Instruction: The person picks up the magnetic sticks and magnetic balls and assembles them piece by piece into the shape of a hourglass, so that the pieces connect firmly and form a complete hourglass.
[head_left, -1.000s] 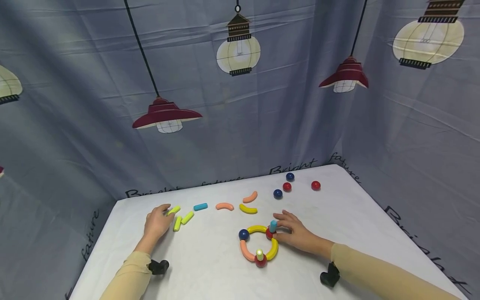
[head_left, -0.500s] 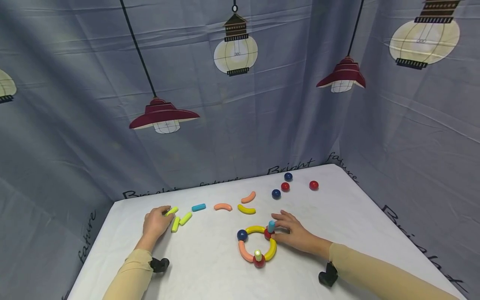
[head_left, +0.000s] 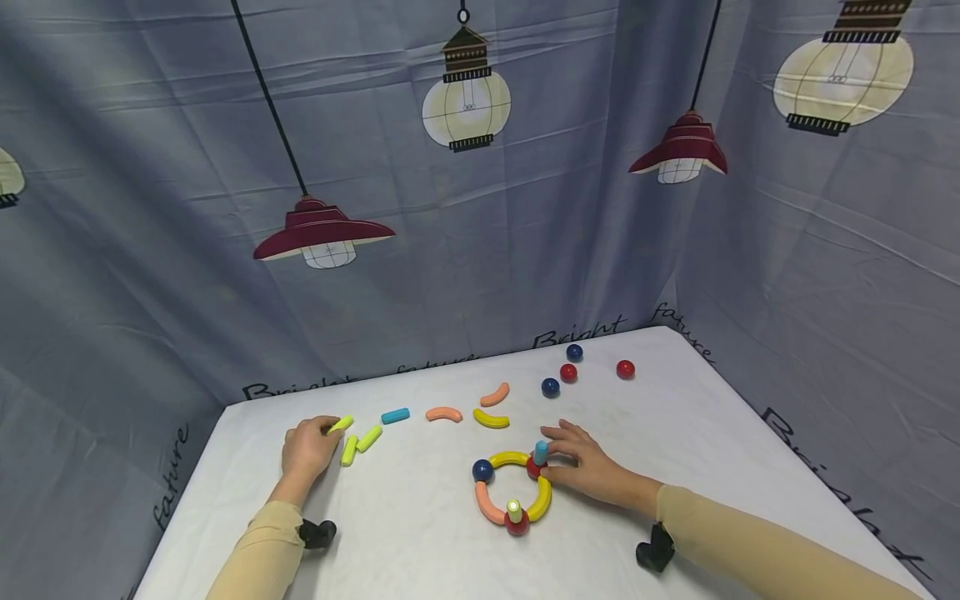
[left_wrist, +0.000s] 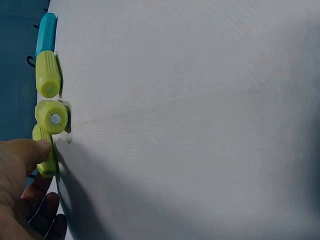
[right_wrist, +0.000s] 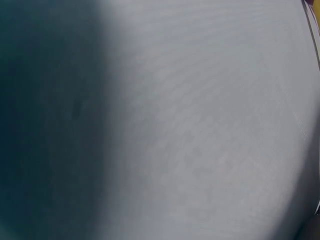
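The left hand (head_left: pixel 308 450) pinches a lime-green stick (head_left: pixel 342 423) between thumb and fingers; the left wrist view shows the thumb on that stick (left_wrist: pixel 48 165). Two more green sticks (head_left: pixel 349 450) lie beside it. At the ring's upper right, the right hand (head_left: pixel 592 468) has its thumb and fingers round a red ball (head_left: pixel 534 469) that carries an upright blue stick (head_left: pixel 541 452). Yellow curved pieces (head_left: pixel 510 458), a salmon curved piece (head_left: pixel 487 505), a dark blue ball (head_left: pixel 483 471) and another red ball (head_left: pixel 517 524) with an upright green stick (head_left: pixel 513 508) form the ring.
Behind the ring lie a blue stick (head_left: pixel 395 415), salmon pieces (head_left: pixel 444 414), a yellow piece (head_left: pixel 491 418), and several red and blue balls (head_left: pixel 551 387). A grey-blue curtain (head_left: pixel 450 292) stands behind the white table (head_left: pixel 420 550).
The head view has shifted slightly, moving the whole scene a little to the left. Both hands keep their places at the same pieces.
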